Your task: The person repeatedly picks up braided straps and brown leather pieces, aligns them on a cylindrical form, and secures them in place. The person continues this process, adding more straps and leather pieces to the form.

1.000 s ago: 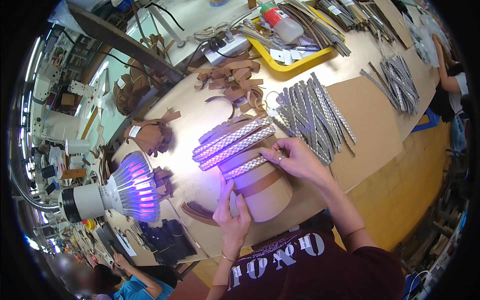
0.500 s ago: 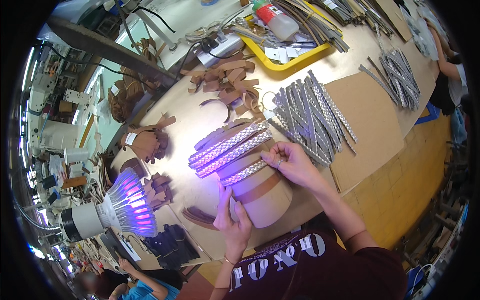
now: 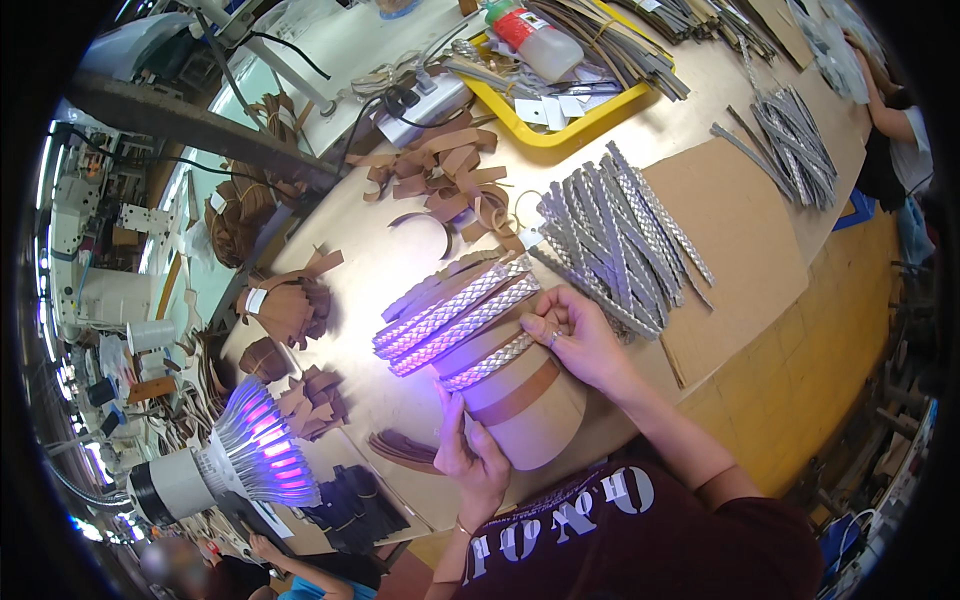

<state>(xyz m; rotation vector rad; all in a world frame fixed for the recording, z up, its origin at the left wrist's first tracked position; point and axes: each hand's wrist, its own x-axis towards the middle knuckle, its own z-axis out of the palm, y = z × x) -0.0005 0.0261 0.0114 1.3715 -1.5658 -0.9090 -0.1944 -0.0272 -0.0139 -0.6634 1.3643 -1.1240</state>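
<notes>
A silver braided strap point(image 3: 487, 364) lies across a rounded tan form point(image 3: 535, 425). My right hand point(image 3: 572, 335) pinches its right end between thumb and fingers. At its left end is my left hand point(image 3: 473, 462), with a fingertip against the strap end and the thumb near the form's edge; the fingers are partly bent, and their grip is partly hidden. A brown leather strip point(image 3: 515, 398) lies bare on the form, nearer me. Farther up the form, two more braided straps point(image 3: 455, 325) run side by side, with brown strips point(image 3: 435, 285) behind them.
Loose silver braided straps point(image 3: 620, 240) lie on a cardboard sheet point(image 3: 740, 240) to the right. Brown leather pieces point(image 3: 450, 165) and bundles point(image 3: 285, 305) spread left and behind. A lit lamp point(image 3: 255, 445) hangs close on the left. A yellow tray point(image 3: 545, 135) holds a bottle and strips.
The view has shifted slightly. Both hands stay at the ends of the same strap, and the form sits a little lower in the picture.
</notes>
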